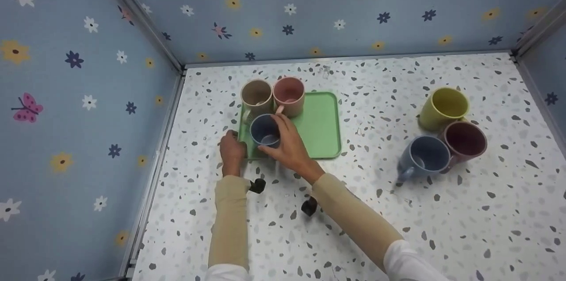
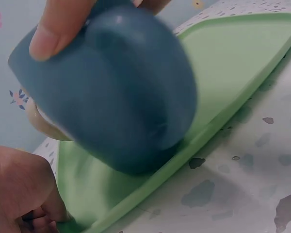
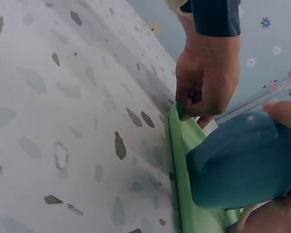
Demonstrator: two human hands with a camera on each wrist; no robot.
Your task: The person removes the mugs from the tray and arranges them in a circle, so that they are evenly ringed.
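The right hand (image 1: 289,146) has its grip closed around a blue mug (image 1: 265,132), thumb on the near side and fingers on the far side of the rim. The mug is at the near left part of a green tray (image 1: 319,126), with its open top facing up and its handle toward the person; whether its base touches the tray is hard to tell. The left hand (image 1: 233,152) is at the tray's near left corner — its grip pinches the rim there, thumb and curled fingers about the edge.

Behind the held mug, two more mugs stand upright on the tray: a beige mug (image 1: 256,95) at the far left corner and a pink mug (image 1: 288,92) just to its right. Both have their handles turned toward the near side. The right part of the tray is bare.

Well to the right of the tray, three mugs stand close together on the speckled white bench (image 1: 376,228): a yellow mug (image 1: 446,106) farthest back, a maroon mug (image 1: 464,139) nearer and to the right, and a second blue mug (image 1: 426,155) nearest the person, its handle pointing toward the near left. Blue panels (image 1: 318,2) with flowers rise behind and beside the bench.
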